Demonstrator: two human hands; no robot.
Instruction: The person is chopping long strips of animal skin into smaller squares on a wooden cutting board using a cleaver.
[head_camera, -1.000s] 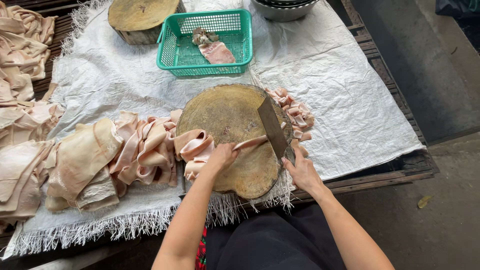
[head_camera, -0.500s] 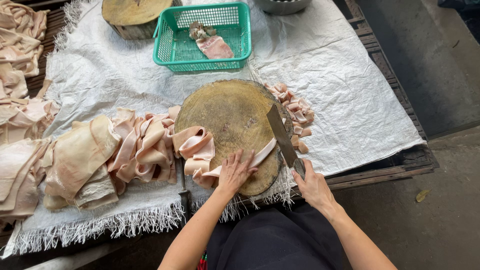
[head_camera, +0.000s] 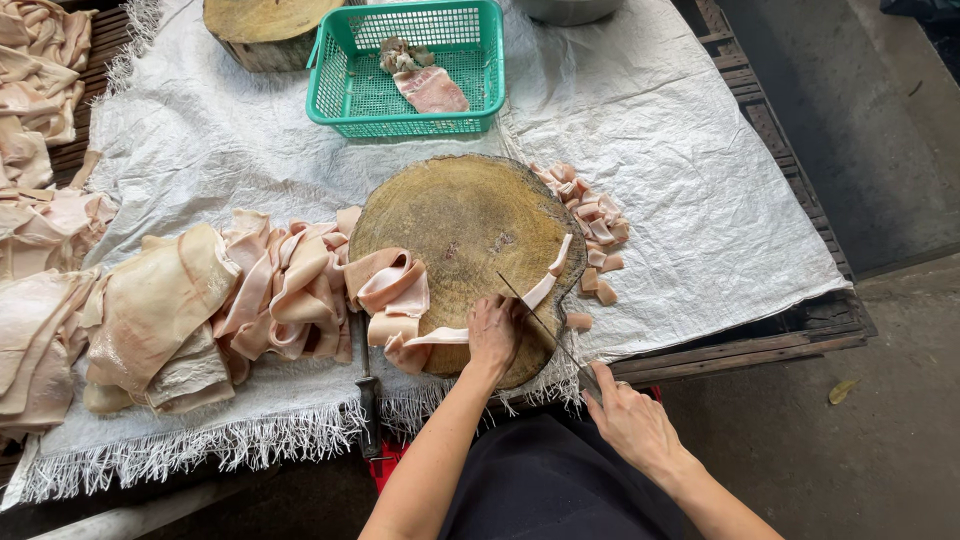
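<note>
My left hand (head_camera: 492, 332) lies flat on the near edge of the round wooden chopping block (head_camera: 465, 225), fingers pressed together, pinning down a long pale strip of pork skin (head_camera: 545, 285) that runs across the block's near right part. My right hand (head_camera: 632, 425) is just off the block's near right edge, closed around the handle of a cleaver (head_camera: 540, 325); the blade shows edge-on as a thin dark line, slanting over the strip right beside my left fingertips.

More folded strips (head_camera: 390, 290) hang over the block's left edge, and a large heap of skin (head_camera: 180, 310) lies further left of it. Cut pieces (head_camera: 590, 225) are piled against the block's right side. A green plastic basket (head_camera: 480, 20) with a few scraps stands beyond the block, on the white sacking (head_camera: 680, 180) under it all. A second knife (head_camera: 362, 385) lies by the block's near left edge.
</note>
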